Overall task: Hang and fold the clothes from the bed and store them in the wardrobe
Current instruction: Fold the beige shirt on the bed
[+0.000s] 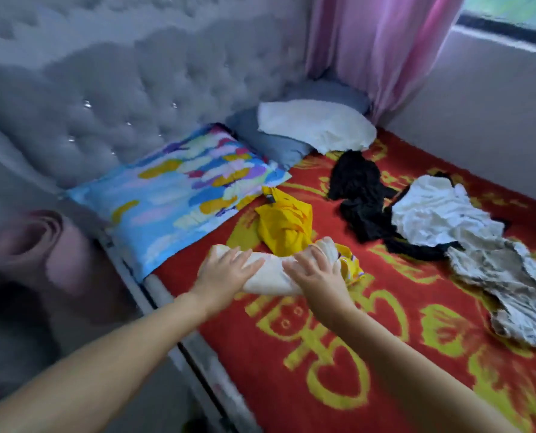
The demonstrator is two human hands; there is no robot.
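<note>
A grey padded headboard (97, 98) stands on the left, a pink curtain (382, 48) far right. The bed (338, 354) has a red and yellow blanket. The left hand (226, 273) and right hand (316, 270) lie flat, fingers straight, on a cream rolled cloth (269, 276). A yellow shirt (283, 223) lies just behind it.
</note>
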